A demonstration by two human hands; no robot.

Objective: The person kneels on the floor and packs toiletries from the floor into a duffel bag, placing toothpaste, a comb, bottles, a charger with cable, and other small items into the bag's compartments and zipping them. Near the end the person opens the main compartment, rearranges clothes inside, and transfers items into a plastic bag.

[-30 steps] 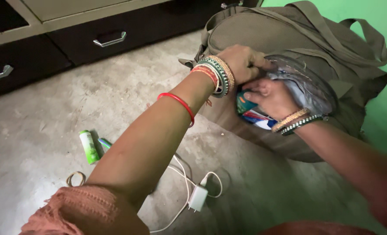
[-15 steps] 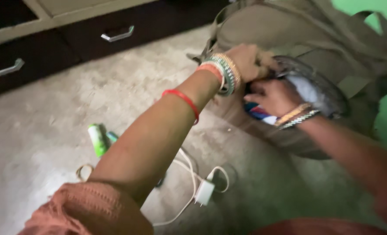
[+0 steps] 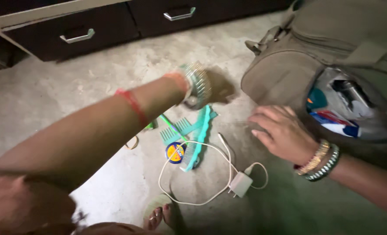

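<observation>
The big olive bag [image 3: 285, 74] sits just beyond my right hand [image 3: 280, 132], its side pocket [image 3: 346, 109] gaping and stuffed, and that hand lies spread, palm down, holding nothing. My left hand [image 3: 213, 87] is blurred above the teal combs [image 3: 193, 130], so I can't tell whether it grips anything. The white charger [image 3: 240, 183] lies nearer me than my right hand, and a small round tin [image 3: 175, 152] sits by the combs.

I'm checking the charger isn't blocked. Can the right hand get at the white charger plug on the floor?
Probably yes: the right hand hovers open above bare floor, the charger plug just below it, uncovered, only its own cable looping around.
</observation>
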